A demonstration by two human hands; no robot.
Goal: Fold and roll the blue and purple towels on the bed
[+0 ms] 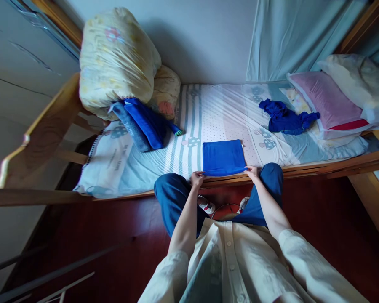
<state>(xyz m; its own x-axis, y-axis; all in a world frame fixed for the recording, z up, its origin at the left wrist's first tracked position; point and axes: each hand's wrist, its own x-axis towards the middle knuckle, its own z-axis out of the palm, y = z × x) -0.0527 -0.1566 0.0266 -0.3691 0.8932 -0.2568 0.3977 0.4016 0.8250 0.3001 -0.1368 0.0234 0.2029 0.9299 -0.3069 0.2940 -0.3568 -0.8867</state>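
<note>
A blue garment [224, 156], folded into a flat rectangle, lies at the front edge of the bed; its exact kind does not show. My left hand [197, 179] pinches its near left corner. At the near right corner, my right hand [252, 173] grips the cloth in the same way. Farther right on the sheet lies a crumpled blue shirt [286, 118], apart from both hands. To the left, several folded blue and denim garments [145, 124] lean against a big stuffed bundle.
The bed [221, 113] has a patterned sheet and a wooden front rail [309, 169]. A pale yellow quilt bundle [116, 63] fills the left end. A pink pillow [326, 99] sits at the right end. A pale curtain [297, 42] hangs behind.
</note>
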